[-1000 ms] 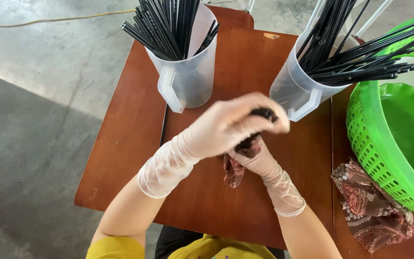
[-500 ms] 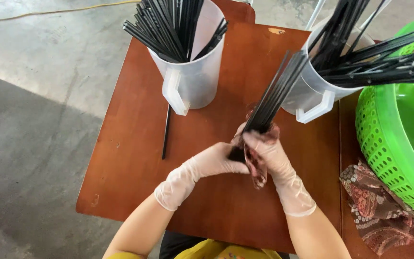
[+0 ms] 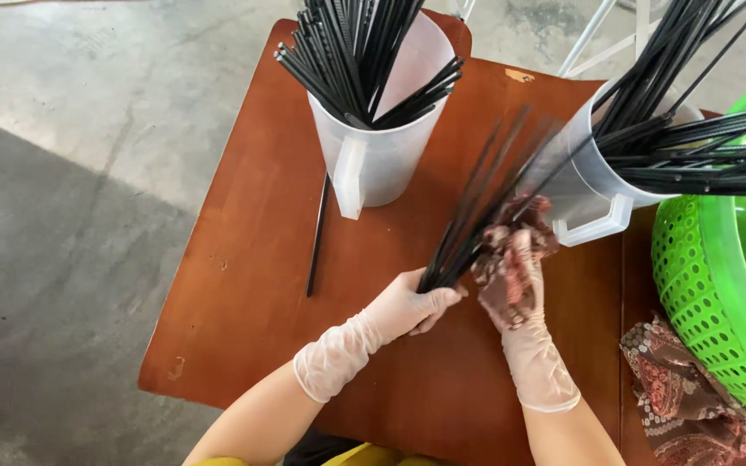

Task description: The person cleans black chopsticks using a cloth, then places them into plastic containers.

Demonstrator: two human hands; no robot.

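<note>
Over table point(image 3: 243, 285): both hands point(image 3: 468, 289) clenched on black stick bundle point(image 3: 485, 207), tilted up-right.

Hands: a second ago the gloved left hand point(image 3: 414, 304) lay over the right hand point(image 3: 511, 280), both bunched together at the table's middle — now they sit side by side, left hand near and left, right hand just right of it.
Bundle of thin black sticks point(image 3: 485, 203): hidden inside the clasped hands a second ago; half a second ago it stood out toward the far right; now it fans wider and blurred, its base pinched in the left hand's fingers.
Brown patterned cloth point(image 3: 515, 250): earlier it hung below the hands — now it is wrapped round the sticks under the right hand.
Single black stick on the table point(image 3: 318, 235): covered a second ago, now lying bare left of the near-left translucent plastic jug point(image 3: 373, 164).
</note>
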